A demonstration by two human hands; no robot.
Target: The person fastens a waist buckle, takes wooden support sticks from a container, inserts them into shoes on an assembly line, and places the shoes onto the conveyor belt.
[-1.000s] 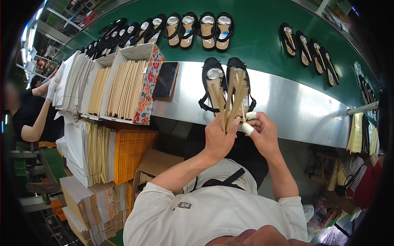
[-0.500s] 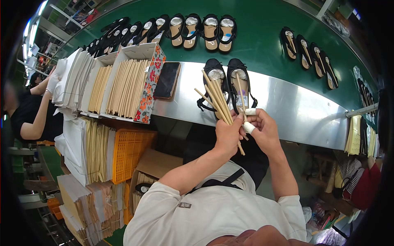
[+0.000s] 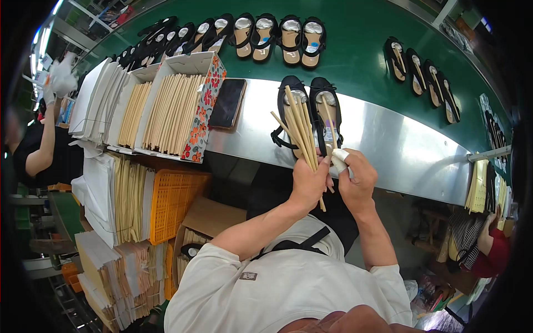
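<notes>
My left hand [image 3: 310,178] is closed around a bundle of thin wooden sticks [image 3: 300,129], which fan out forward over the left shoe. Beside it my right hand [image 3: 358,178], with white tape on its fingers, is closed on the lower part of a single stick [image 3: 328,117]. That stick's far end points into the toe of the right black shoe [image 3: 339,119]. The left black shoe [image 3: 285,99] sits alongside, partly hidden by the bundle. Both shoes have straps, and silvery crumpled stuffing fills their toes.
Boxes of sticks [image 3: 173,114] and a dark phone [image 3: 228,104] stand to the left on the metal ledge [image 3: 400,139]. Shoes line the green surface [image 3: 355,50] beyond. An orange crate [image 3: 176,205] is lower left. A co-worker's arm [image 3: 47,133] shows far left, another person far right.
The fingers of my right hand have curled in closer around the single stick. The bundle in my left hand has turned slightly more upright. The co-worker's gloved hand at left has risen.
</notes>
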